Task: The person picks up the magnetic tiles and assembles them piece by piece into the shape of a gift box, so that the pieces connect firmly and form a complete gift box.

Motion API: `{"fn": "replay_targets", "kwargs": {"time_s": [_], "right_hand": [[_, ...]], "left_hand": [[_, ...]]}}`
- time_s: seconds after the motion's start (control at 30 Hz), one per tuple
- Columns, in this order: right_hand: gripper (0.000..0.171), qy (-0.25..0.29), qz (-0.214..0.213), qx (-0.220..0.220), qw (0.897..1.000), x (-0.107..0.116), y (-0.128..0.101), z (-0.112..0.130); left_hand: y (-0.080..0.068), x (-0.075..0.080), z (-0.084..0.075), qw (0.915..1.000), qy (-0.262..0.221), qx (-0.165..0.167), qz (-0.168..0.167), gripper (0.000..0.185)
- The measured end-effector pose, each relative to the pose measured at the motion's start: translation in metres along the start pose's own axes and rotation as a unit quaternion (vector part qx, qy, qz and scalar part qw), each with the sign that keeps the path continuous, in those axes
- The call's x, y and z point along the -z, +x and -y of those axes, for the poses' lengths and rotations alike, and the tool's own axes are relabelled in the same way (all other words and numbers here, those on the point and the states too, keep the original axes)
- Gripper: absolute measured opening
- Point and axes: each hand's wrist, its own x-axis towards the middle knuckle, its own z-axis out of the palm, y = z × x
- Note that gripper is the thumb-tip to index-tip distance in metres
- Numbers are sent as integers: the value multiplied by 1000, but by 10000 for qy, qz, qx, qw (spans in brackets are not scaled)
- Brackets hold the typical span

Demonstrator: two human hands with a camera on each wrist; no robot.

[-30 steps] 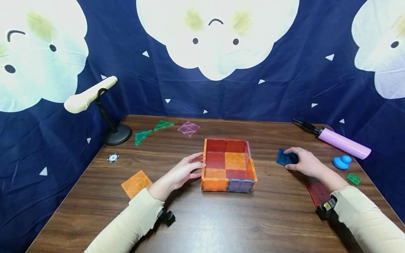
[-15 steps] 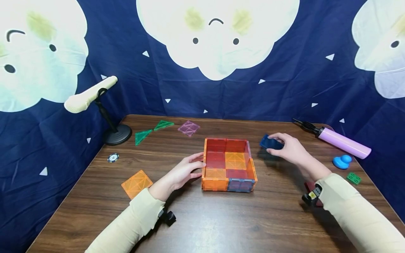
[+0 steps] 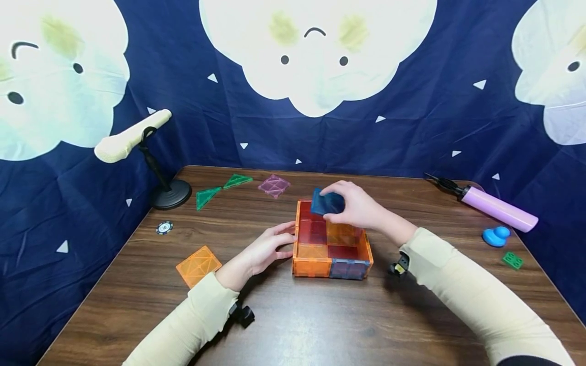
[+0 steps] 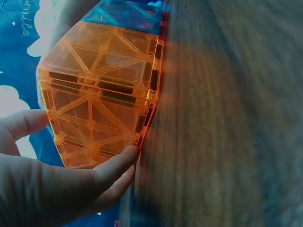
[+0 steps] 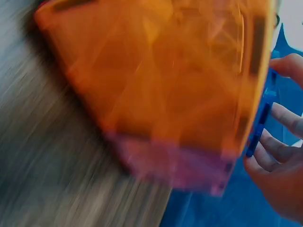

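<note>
A low open-topped box of magnetic tiles (image 3: 311,267) stands mid-table, with orange, red, purple and blue-tinted panels. At its left wall, my left hand (image 3: 263,249) touches the orange side with extended fingertips; the left wrist view shows the thumb (image 4: 28,124) and fingers (image 4: 116,165) against the orange panels (image 4: 90,113). My right hand (image 3: 359,206) pinches a blue square magnetic tile (image 3: 322,203) over the box's back part. From the right wrist, that blue tile (image 5: 260,123) appears edge-on beyond the blurred orange wall (image 5: 156,80).
An orange tile (image 3: 199,266) lies left of the box. Green triangle tiles (image 3: 208,197) and a purple tile (image 3: 274,185) lie behind. A microphone-shaped object on a stand (image 3: 170,194), poker chip (image 3: 164,227), pump (image 3: 499,208), blue duck (image 3: 496,236) and green brick (image 3: 513,260) sit around.
My right hand has lifted the blue tile from the table's right side and carried it left over the box. The left hand has stayed at the box; my right sleeve now hides the red tile.
</note>
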Motion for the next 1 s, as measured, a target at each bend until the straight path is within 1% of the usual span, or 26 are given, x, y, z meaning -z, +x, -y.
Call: {"fn": "replay_targets", "kwargs": {"time_s": [0.13, 0.27, 0.4, 0.57, 0.67, 0.8, 0.9, 1.0], "right_hand": [[54, 15, 340, 56, 9994, -11, 11, 13], [54, -45, 557, 156, 9983, -20, 16, 18], [54, -86, 666, 138, 9976, -24, 17, 20], [55, -87, 742, 68, 9972, -23, 17, 20], [56, -61, 812, 117, 9966, -22, 17, 19], [54, 85, 771, 294, 9966, -18, 14, 16], [52, 222, 586, 457, 9970, -11, 8, 14], [49, 311, 326, 562, 9974, -2, -2, 11]], "left_hand": [[1, 1, 0, 10000, -22, -1, -1, 67], [1, 1, 0, 10000, -40, 11, -14, 67], [0, 0, -1, 10000, -37, 19, -6, 67], [0, 0, -2, 10000, -35, 10, 49, 67], [3, 1, -4, 10000, -3, 44, -54, 63], [11, 3, -5, 9995, 49, 58, -317, 59], [18, 4, -7, 9991, 27, 42, -432, 60], [22, 3, -10, 9989, -34, 15, -458, 62]]}}
